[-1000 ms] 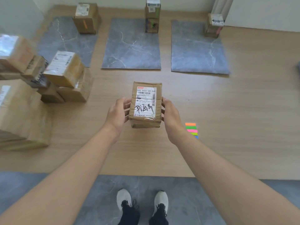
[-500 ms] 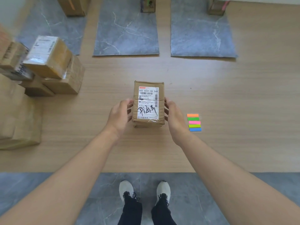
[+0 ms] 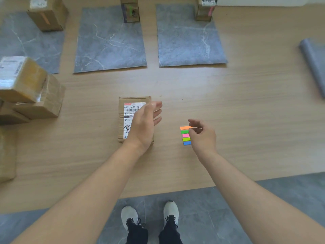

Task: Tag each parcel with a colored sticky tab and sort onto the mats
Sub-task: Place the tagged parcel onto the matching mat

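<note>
The parcel [image 3: 128,118] is a small brown cardboard box with creased edges. A white shipping label with a red strip, printed code, barcode and black handwriting covers most of its top. It lies flat on the wooden bench [image 3: 237,106], label up, in front of the person and short of the three grey mats [image 3: 110,41]. Its long axis runs straight away from the person, and the label's printed top is at the far end. The left grip [image 3: 143,125] is released, its fingers straight and spread, and it hides the box's near right part; whether it touches the box cannot be told. The right grip [image 3: 203,136] is apart from the parcel, to its right, at a stack of colored sticky tabs [image 3: 186,138]. There its curled fingertips pinch the right end of the topmost orange tab [image 3: 184,128].
</note>
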Demonstrator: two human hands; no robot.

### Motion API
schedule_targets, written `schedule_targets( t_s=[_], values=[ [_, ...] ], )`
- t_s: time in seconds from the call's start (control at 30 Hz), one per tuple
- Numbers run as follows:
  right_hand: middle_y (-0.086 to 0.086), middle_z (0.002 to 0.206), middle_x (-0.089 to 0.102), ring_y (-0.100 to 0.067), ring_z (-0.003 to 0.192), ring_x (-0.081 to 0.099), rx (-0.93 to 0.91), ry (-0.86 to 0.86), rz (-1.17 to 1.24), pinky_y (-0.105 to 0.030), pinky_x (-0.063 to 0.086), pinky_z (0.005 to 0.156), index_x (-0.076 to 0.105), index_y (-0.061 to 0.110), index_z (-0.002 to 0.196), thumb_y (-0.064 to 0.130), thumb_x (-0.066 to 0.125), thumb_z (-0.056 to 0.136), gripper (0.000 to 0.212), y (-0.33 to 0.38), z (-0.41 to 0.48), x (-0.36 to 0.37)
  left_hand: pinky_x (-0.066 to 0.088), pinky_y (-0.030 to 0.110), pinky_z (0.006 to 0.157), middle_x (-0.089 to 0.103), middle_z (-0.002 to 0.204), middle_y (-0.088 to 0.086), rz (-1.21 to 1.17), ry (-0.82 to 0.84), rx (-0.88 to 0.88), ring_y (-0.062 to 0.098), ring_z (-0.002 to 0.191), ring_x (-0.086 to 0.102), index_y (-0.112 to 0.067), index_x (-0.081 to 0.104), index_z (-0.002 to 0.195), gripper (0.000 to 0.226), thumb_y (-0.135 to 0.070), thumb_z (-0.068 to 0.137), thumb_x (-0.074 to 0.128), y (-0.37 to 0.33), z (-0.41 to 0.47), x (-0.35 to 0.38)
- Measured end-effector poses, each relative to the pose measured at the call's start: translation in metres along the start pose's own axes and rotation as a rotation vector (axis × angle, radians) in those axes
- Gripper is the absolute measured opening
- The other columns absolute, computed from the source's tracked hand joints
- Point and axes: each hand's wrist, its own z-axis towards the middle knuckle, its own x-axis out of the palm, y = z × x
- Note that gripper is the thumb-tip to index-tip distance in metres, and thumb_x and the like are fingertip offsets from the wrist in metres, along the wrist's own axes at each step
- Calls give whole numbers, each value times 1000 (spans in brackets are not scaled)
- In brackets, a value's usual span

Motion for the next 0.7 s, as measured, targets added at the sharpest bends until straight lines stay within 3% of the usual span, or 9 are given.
schedule_targets(
  t_s=[0.17,0.27,0.37,0.53,0.7],
  values=[
    [15,102,71,-1,88,68,-22,6,-7,-15,52,73,73,27,109,-3,59,89,39,-18,12,-5,44,33,110,62,136,2,26,60,-87,14,129,56,-14,62,129,57,-45,86,40,33,5,26],
    [12,103,71,2,85,65,-58,14,-45,-8,48,72,73,23,111,-4,61,87,38,-30,19,-7,41,36,113,59,140,7,55,55,-133,18,133,53,-9,57,136,45,-35,104,37,53,10,36],
    [10,101,73,-3,86,67,-71,35,-85,-10,50,74,73,25,108,-3,64,84,38,-42,23,-5,41,41,114,58,142,11,85,49,-175,19,133,53,-6,55,139,45,-28,109,29,70,15,40],
    [1,93,74,-10,81,70,-121,36,-153,-20,56,75,75,20,99,8,81,78,25,-53,32,4,54,41,92,60,136,19,47,50,-250,26,128,57,-3,53,140,48,-28,109,27,91,20,45],
    [-1,84,72,-16,78,68,-140,15,-203,-28,56,74,71,21,89,16,93,67,31,-56,37,10,55,33,75,64,131,16,67,80,-250,22,121,62,-6,55,137,47,-33,108,30,103,22,45]
  ],
)
